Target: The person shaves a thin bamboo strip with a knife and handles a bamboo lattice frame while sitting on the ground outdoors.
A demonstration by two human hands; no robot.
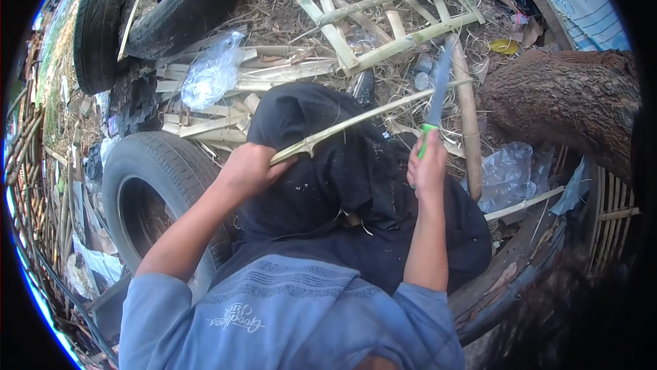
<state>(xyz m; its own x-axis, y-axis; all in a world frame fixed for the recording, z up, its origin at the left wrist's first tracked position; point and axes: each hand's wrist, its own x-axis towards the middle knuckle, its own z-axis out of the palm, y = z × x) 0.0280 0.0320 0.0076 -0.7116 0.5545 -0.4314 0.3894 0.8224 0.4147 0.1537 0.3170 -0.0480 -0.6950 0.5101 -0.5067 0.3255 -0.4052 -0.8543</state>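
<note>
Outdoor littered ground beside an old black rubber tyre (147, 178): left hand (248, 168) clamps a long pale split-bamboo strip (373, 115), right hand (428, 165) clamps a green-handled knife (434, 107), shaving step judged underway.

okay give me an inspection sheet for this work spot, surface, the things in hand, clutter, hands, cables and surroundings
Surface: black cloth over the person's lap, above bare ground strewn with dry stalks.
Things in hand: long pale bamboo strip, slanting up to the right; knife with a green handle, blade pointing up against the strip.
Clutter: cut bamboo slats, clear plastic bag, second plastic bag.
Hands: left hand closed on the strip's lower end; right hand closed on the knife handle.
Cables: nothing seen.
Surroundings: tyre at left, two more tyres beyond, woven bamboo lattice, tree trunk at right.
</note>
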